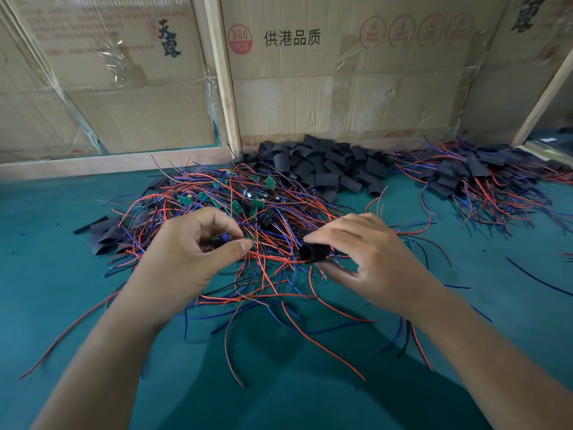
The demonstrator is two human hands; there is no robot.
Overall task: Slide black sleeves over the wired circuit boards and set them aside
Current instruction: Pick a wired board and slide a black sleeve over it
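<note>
Head view: at centre frame our left hand (pixel 198 243) pinches a small wired circuit board (pixel 220 238), fingers curled round it, wires running right. Our right hand (pixel 366 246) grips a short black tube sleeve (pixel 313 253), its open mouth facing left. Both hang over the tangled red-and-blue wired green boards (pixel 248 200) on the teal mat (pixel 46 274). Loose black sleeves (pixel 325 166) are heaped upper centre, sleeved boards (pixel 471 178) upper right.

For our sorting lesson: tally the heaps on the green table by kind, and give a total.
Bare wired boards heap: 1
Empty black sleeves heap: 1
Finished sleeved boards heap: 1
Small sleeve cluster at the left: 1
Total: 4 heaps
</note>
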